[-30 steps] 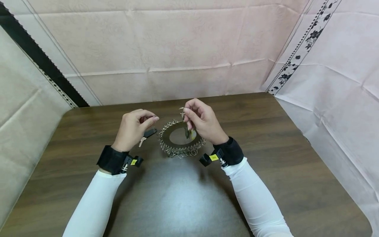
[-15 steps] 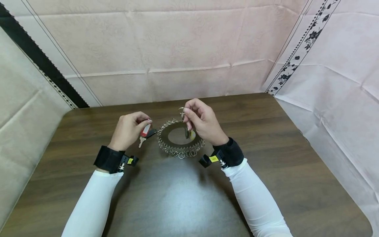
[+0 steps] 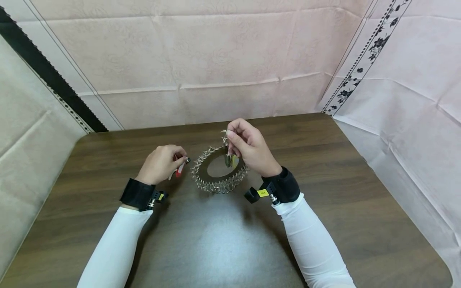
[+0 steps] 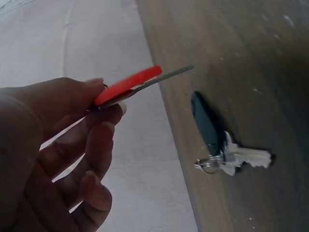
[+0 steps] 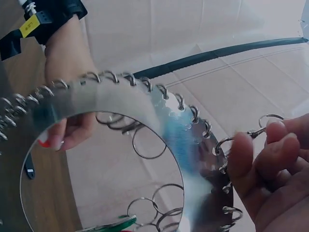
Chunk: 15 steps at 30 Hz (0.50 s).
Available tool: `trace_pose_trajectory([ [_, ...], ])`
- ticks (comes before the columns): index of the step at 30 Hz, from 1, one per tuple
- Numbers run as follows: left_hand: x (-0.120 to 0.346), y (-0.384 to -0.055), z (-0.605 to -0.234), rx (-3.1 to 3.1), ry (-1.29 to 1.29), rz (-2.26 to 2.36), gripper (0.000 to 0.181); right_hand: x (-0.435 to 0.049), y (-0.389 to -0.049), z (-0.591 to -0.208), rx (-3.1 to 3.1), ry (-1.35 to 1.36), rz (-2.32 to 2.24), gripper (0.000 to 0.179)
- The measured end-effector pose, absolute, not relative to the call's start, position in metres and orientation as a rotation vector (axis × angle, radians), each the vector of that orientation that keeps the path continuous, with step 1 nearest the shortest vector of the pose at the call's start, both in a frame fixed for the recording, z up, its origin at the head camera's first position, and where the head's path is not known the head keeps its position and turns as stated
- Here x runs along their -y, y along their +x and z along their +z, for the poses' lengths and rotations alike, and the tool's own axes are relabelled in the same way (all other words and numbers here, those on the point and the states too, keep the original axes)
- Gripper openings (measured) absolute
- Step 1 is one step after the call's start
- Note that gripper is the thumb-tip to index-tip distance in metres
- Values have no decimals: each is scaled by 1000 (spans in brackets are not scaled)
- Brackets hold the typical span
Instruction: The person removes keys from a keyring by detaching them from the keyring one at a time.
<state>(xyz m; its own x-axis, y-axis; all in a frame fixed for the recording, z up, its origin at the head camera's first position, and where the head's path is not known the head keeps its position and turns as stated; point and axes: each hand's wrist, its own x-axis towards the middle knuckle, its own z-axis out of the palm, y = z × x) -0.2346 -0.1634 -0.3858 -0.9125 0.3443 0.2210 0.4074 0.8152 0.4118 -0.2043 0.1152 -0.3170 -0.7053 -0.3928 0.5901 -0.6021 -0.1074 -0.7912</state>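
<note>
My left hand [image 3: 160, 164] pinches a red key tag [image 4: 128, 86] between thumb and forefinger, a key [image 4: 176, 72] sticking out beside it. Below lies a dark fob [image 4: 207, 123] with a silver key [image 4: 251, 157] on the table. My right hand [image 3: 248, 146] holds the large metal key ring [image 5: 186, 137], a flat hoop edged with small wire loops. Its thumb and finger pinch a small clasp [image 5: 253, 133] at the hoop's edge, with a split ring [image 5: 270, 118] on it. Several thin rings [image 5: 149, 142] show through the hoop's opening, and a green edge [image 5: 113, 225] shows low in it.
The brown wooden table [image 3: 324, 224] stretches out under both hands. Pale cloth [image 3: 223, 60] hangs behind and at both sides, with a dark band [image 3: 47, 68] at the left.
My left hand has moved left from the hoop and then down toward the dark fob, its red tag coming into sight. My right hand stays nearly in place, the hoop shifting slightly.
</note>
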Motion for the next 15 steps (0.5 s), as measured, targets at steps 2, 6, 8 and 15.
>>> trace_pose_trajectory([
  [2,163,-235,-388,2903,-594,-678,14,-115,-204,-316,1979,1123,1909,13],
  [6,163,-236,-391,2956,-608,-666,12,-114,-203,-315,1964,1116,1908,12],
  [8,163,-236,-393,2961,-621,-664,11,-114,-203,-315,1959,1113,1913,12],
  [15,164,-237,-394,2973,-617,-662,4,-113,-200,-313,1953,1127,1921,14],
])
